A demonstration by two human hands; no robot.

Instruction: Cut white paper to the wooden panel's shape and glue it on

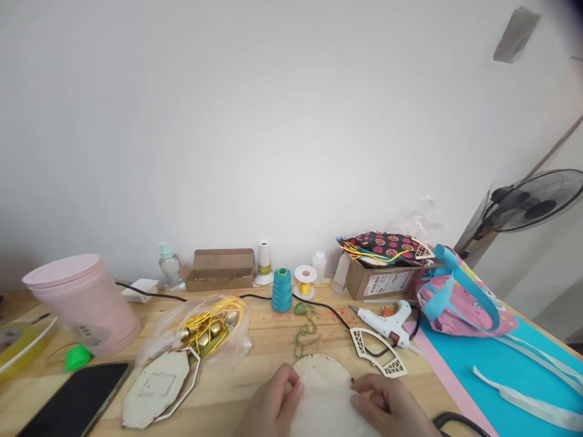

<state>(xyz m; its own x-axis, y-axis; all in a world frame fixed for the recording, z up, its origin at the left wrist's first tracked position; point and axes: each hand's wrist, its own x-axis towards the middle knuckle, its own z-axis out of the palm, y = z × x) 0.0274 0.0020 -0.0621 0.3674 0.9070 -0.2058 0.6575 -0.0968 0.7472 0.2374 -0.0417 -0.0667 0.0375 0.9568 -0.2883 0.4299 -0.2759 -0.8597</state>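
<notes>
At the bottom centre, a pale translucent sheet (pixel 325 413) lies over a round cream piece (pixel 321 368), whose far edge shows beyond it. My left hand (pixel 273 403) pinches the sheet's left edge with curled fingers. On the other side, my right hand (pixel 392 403) pinches its right edge near the round piece. A fan-shaped cut-out wooden piece (pixel 376 353) lies just beyond my right hand. Green thread (pixel 306 331) trails on the table beyond the round piece.
A white glue gun (pixel 387 321), teal thread cone (pixel 282 290) and filled cardboard box (pixel 380 282) stand beyond my hands. Leftward are a bag of bells (pixel 204 331), octagonal pieces (pixel 157 388), phone (pixel 75 400) and pink tumbler (pixel 86 303). A pink bag (pixel 469 303) is right.
</notes>
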